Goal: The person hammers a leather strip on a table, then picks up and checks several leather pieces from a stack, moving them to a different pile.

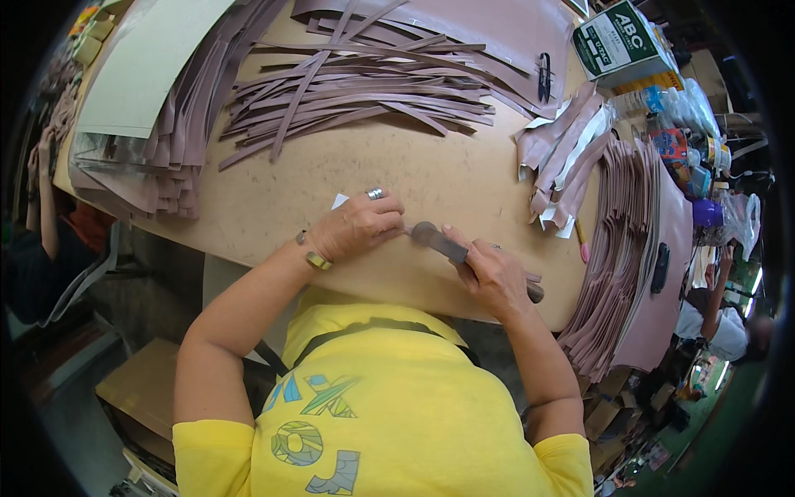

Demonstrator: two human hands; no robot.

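Note:
My right hand (495, 277) is wrapped round a hammer (443, 244), its metal head low over the near edge of the table and its wooden handle end showing past my palm. My left hand (360, 224), with a ring and wrist bands, is closed just left of the hammer head. Its fingertips pinch a thin mauve strip, mostly hidden by my fingers and the hammer. The corner of a small white piece (339, 201) shows behind my left hand.
Many narrow mauve strips (356, 91) lie across the far table. Stacked mauve sheets and a pale board (149, 66) fill the left. Cut pieces (629, 248), black snips (544, 79), a pen (583, 242) and a green-white box (621, 45) are at right. Other people sit at both sides.

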